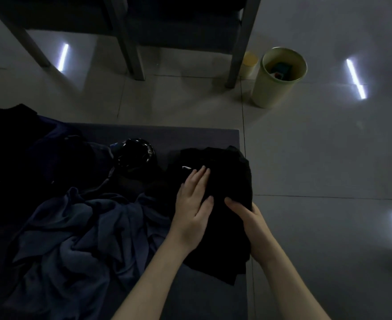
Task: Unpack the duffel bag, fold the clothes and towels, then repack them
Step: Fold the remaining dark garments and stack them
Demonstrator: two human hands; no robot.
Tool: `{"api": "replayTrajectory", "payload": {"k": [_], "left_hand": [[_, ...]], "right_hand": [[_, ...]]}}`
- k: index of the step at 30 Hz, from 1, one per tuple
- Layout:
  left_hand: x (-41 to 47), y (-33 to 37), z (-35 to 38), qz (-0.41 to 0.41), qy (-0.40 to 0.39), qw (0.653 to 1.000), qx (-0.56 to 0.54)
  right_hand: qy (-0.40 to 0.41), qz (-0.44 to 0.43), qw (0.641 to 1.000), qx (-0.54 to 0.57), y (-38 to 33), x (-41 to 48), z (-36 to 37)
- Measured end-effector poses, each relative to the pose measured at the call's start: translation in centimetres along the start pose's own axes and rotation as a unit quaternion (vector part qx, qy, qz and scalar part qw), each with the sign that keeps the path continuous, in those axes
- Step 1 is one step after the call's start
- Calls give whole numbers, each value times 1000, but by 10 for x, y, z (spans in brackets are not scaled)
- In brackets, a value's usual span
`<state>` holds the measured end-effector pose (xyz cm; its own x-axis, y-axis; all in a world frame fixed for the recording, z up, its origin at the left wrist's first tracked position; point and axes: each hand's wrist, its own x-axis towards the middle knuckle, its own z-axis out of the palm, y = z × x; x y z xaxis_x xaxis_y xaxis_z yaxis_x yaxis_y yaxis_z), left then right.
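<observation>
A black garment (pixel 227 179) lies folded at the right end of a dark padded surface (pixel 158 137). My left hand (pixel 193 204) presses flat on it with straight fingers. My right hand (pixel 248 218) grips the garment's right edge, thumb on top and fingers curled under the cloth. A crumpled blue-grey towel or shirt (pixel 79 236) lies to the left of my hands. Further left sits a dark heap, partly navy (pixel 28 148), which may be the duffel bag; the light is too dim to tell.
A shiny black round object (pixel 133 155) stands behind the garment. On the tiled floor beyond are grey furniture legs (pixel 132 54), a pale green bin (pixel 278 77) and a small yellow container (pixel 250 62). The surface's right edge is close to my right hand.
</observation>
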<state>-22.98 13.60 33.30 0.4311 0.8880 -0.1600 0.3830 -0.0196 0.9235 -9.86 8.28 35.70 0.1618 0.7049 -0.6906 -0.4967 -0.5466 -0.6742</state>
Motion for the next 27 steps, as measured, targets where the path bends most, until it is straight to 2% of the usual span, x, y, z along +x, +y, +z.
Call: {"api": "replayTrajectory", "payload": {"k": [3,6,11,16,20,27], "left_hand": [[-18,26,-10,-23,55,998,-20],[-36,47,-23,-92,93,990,-50],[-65,71,-47,-168,83,962,-201],[-95,104,-78,-140,117,946,-267],[-120,121,-113,-138,145,944,-262],[-148,108,-190,-135,203,928,-281]], "right_hand": [[-5,-7,1000,14,-10,-30,-1],[-14,-19,1000,19,-24,-58,3],[-25,-41,999,-1,-45,-94,25],[-87,-29,996,-13,-54,-127,56],[-138,-14,989,-40,-58,-148,91],[-175,-30,982,-71,-48,-161,175]]}}
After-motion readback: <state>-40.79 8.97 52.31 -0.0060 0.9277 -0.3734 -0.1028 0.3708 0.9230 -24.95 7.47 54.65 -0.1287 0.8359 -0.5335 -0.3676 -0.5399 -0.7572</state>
